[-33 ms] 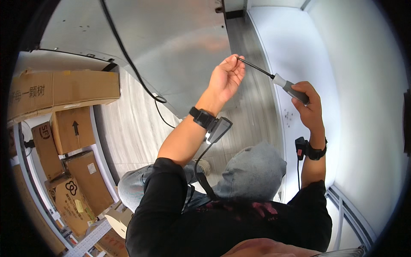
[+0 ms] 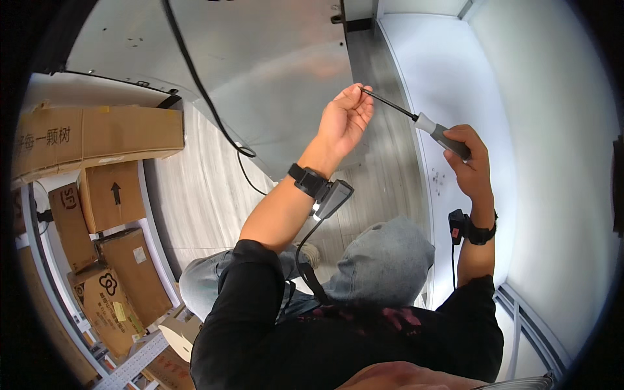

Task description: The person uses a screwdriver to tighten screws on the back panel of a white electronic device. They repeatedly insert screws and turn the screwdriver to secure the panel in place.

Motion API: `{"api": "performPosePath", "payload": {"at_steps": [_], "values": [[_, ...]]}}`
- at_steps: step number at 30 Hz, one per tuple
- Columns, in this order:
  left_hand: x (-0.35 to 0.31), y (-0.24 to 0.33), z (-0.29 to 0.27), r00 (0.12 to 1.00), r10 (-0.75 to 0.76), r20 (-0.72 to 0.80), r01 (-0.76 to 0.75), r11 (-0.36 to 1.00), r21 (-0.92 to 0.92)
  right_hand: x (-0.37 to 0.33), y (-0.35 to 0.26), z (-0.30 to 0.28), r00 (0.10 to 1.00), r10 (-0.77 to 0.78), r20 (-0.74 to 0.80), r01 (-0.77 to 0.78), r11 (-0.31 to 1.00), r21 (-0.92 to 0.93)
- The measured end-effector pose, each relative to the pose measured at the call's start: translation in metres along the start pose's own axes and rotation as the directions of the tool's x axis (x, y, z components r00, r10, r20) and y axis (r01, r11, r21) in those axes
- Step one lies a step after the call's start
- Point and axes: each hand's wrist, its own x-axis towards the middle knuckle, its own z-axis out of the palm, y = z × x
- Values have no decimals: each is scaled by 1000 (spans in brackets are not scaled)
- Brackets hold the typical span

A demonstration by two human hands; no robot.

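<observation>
A screwdriver (image 2: 424, 122) with a grey handle and a thin dark shaft slants between my two hands. My right hand (image 2: 470, 156) is wrapped round its handle, thumb and fingers closed on the grip. At the other end, the thumb and forefinger of my left hand (image 2: 346, 116) pinch together at the shaft's tip, the other fingers loosely curled. Whether a small screw sits between those fingertips is hidden. Both hands are in the air, the left one beside the edge of a large metal panel (image 2: 273, 84).
A black cable (image 2: 195, 75) hangs across the panel. Cardboard boxes (image 2: 133, 273) fill a metal rack at left, below a long carton (image 2: 97, 138). At right are a white ledge (image 2: 448, 78) and a pale wall (image 2: 552, 162). My knee (image 2: 383, 260) is bent over the grey floor (image 2: 195, 188).
The view has shifted very slightly. Both hands keep the same hold on the screwdriver.
</observation>
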Motion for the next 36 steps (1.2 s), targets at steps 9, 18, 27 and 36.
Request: {"api": "performPosePath", "payload": {"at_steps": [9, 18, 27, 36], "values": [[-71, 55, 83, 979, 201, 41, -205, 962, 179, 43, -100, -17, 988, -152, -18, 152, 988, 34], [-182, 149, 29, 860, 509, 41, -502, 826, 258, 80, -170, 85, 943, -266, 199, 223, 951, 215], [-187, 213, -65, 922, 358, -145, -309, 909, 279, 67, -190, 187, 958, -19, 286, -9, 995, 95], [-129, 234, -98, 970, 182, -160, -144, 964, 222, 37, -175, 263, 977, 211, 31, -213, 973, 84]]}}
